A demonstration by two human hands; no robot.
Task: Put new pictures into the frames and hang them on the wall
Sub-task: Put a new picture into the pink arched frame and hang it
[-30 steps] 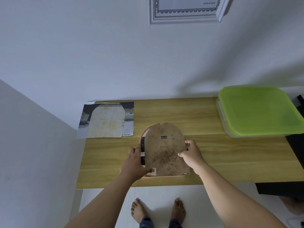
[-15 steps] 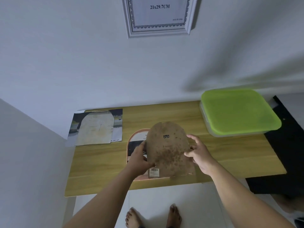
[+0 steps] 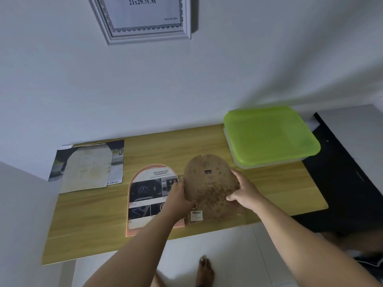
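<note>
"ADVANCED" picture, "21x29.7CM" frame, held backing

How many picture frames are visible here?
2: a white rectangular frame on the wall, partly cut off at the top, and an arched frame lying on the table.

The table stands against the wall, and a hung frame sits on that wall above the table's rear edge. At the rear left corner lies a printed sheet with an arch-cut paper on top of it. At the rear right sits a lidded container. Near the front middle an arch-shaped frame lies flat. Just right of it, between the left hand and the right hand, is the backing board, gripped at its two side edges, in front of the container. A foot stands on the floor before the table's near edge.
</note>
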